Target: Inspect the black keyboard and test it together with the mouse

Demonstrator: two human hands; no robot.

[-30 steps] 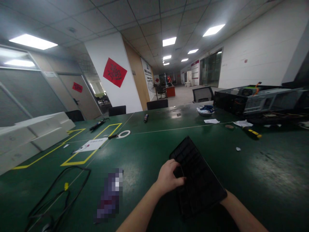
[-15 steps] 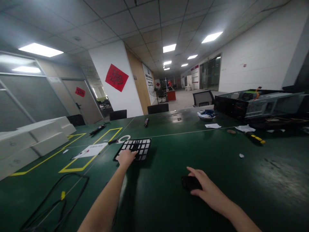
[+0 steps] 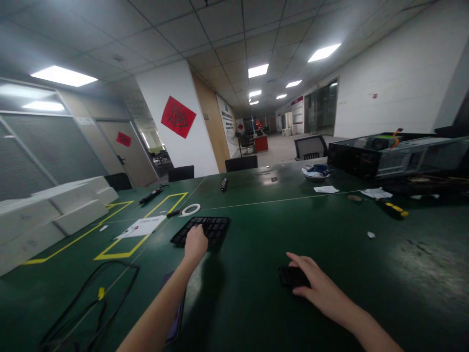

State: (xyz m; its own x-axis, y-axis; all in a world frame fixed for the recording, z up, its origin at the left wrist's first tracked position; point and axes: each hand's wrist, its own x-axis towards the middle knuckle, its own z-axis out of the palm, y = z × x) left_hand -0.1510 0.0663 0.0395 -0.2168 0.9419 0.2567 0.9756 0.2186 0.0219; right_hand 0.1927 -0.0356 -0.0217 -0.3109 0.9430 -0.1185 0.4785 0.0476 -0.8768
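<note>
My left hand (image 3: 196, 240) is closed at the near side of a flat black tray (image 3: 220, 230) divided into a grid of small cells. Its fingertips rest over the tray's middle, and the tray lies close above or on the green table; which, I cannot tell. To the right, my right hand (image 3: 311, 281) curls around a small black block-shaped object (image 3: 289, 277), thumb on the near side and fingers over the far side. Part of that object is hidden by the palm. Under my left forearm a phone-like slab (image 3: 177, 315) shows partly.
Left of the tray lie a roll of white tape (image 3: 191, 209), a paper sheet (image 3: 141, 227) and a looped black cable (image 3: 137, 274). White boxes (image 3: 78, 215) stand far left. At right are an open computer case (image 3: 351, 159), a yellow-black tool (image 3: 394, 209) and a bowl (image 3: 315, 178).
My left hand has tilted the tray, so its cells look dark instead of bright white. The slab under my left forearm shows more. My right hand keeps its hold on the black object.
</note>
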